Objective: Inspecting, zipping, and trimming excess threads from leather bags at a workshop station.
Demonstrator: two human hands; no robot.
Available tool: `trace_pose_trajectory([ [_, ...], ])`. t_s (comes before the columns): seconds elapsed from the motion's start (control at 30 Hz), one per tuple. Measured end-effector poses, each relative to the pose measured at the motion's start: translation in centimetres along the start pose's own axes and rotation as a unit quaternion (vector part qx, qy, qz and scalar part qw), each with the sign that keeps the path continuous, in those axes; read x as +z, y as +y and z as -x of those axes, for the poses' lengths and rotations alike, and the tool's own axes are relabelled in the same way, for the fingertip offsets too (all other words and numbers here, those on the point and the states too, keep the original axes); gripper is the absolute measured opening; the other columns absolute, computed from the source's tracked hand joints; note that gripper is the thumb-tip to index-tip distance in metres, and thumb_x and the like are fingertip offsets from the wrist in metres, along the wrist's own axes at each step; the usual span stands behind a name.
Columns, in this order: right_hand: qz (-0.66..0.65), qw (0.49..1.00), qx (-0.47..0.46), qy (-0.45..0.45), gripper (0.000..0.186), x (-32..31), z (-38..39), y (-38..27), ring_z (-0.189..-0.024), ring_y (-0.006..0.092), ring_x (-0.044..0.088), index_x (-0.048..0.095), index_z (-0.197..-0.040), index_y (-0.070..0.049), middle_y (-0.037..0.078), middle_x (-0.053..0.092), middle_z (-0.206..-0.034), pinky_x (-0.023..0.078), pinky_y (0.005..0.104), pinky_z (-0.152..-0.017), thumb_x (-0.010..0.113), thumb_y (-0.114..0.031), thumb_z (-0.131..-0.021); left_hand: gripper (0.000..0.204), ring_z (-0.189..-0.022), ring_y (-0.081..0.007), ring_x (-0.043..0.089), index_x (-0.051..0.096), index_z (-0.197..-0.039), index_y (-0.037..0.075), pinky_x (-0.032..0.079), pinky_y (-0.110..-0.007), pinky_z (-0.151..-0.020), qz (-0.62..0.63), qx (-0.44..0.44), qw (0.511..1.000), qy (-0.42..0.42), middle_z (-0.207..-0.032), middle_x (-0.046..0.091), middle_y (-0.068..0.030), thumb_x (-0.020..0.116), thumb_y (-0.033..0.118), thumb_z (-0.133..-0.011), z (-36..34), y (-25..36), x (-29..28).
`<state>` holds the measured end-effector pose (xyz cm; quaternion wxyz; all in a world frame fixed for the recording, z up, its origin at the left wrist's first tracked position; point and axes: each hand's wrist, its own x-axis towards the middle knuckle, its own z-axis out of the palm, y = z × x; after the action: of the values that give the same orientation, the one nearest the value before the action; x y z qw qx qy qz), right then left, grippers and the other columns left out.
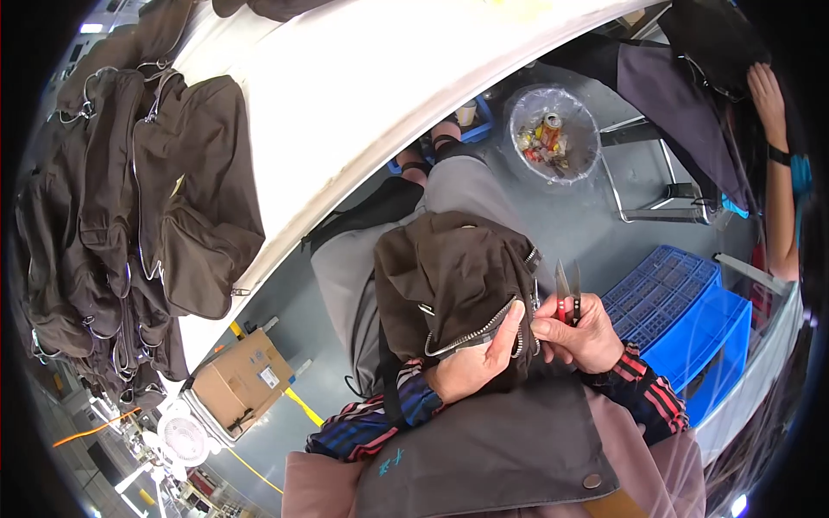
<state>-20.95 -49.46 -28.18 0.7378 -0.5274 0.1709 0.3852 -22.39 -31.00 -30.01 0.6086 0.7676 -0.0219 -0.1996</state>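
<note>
The left hand [471, 367] is closed on the zipper edge of a dark brown bag [449, 276] that rests on the person's lap, thumb laid along the metal zipper [471, 335]. Just to its right, the right hand [587, 332] grips a small pair of red-handled thread snips [567, 293], blades pointing up and away, the fingertips touching the bag's edge beside the zipper. Both forearms wear striped sleeves [643, 388] and come over a grey apron [484, 453] at the near edge. Beyond the bag the person's grey-clad legs run toward sandalled feet on a grey floor [570, 216]. To the left, a long white tabletop [363, 95] curves from near left to far right, its near edge close to the knees; a pile of finished brown bags [129, 198] covers its left part, some hanging over the edge. Under that edge, near left, sit a cardboard box [242, 380] and a small white fan [181, 436]. Far ahead stands a waste bin [553, 134] lined with clear plastic, holding cans and wrappers. To the right, stacked blue plastic crates [682, 319] stand just beside the right elbow, leaving only a narrow strip of floor there. At the far right, another person's arm [777, 173] reaches up to dark fabric by a metal frame [656, 181].
</note>
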Motion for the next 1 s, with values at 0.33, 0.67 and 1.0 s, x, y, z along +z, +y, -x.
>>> trace_pose_trajectory([
  [0.33, 0.063, 0.998, 0.015, -0.003, 0.016, -0.2, 0.1, 0.1, -0.051, 0.0062, 0.054, 0.065, -0.088, -0.002, 0.001, 0.059, -0.066, 0.039, 0.0183, -0.04, 0.065, -0.017, -0.083, 0.026, -0.079, -0.0121, 0.054, 0.052, -0.111, -0.004, 0.045, -0.027, -0.066, 0.166, -0.122, 0.959, -0.195, -0.089, 0.056, -0.0061, 0.05, 0.011, -0.09, 0.7, 0.5, -1.5],
  [0.67, 0.119, 0.991, 0.037, 0.044, 0.017, -0.2, 0.6, -1.3, -0.045, 0.0043, 0.051, 0.064, -0.085, 0.0, -0.002, 0.055, -0.059, 0.037, 0.0179, -0.038, 0.06, -0.017, -0.086, 0.031, -0.106, -0.0229, 0.05, 0.051, -0.111, -0.009, 0.037, -0.032, -0.099, 0.144, -0.086, 0.958, -0.233, -0.11, 0.053, -0.0151, 0.045, 0.011, -0.089, 0.6, -1.2, -0.5],
  [1.0, 0.189, 0.963, -0.039, 0.186, 0.013, 0.5, 1.9, -1.4, -0.048, 0.0019, 0.046, 0.06, -0.091, 0.0, -0.003, 0.055, -0.062, 0.037, 0.0181, -0.042, 0.062, -0.012, -0.084, 0.034, -0.112, -0.0254, 0.048, 0.049, -0.115, -0.009, 0.035, -0.033, -0.101, 0.192, -0.098, 0.948, -0.233, -0.114, 0.052, -0.0175, 0.042, 0.013, -0.09, 0.9, -1.3, -0.4],
])
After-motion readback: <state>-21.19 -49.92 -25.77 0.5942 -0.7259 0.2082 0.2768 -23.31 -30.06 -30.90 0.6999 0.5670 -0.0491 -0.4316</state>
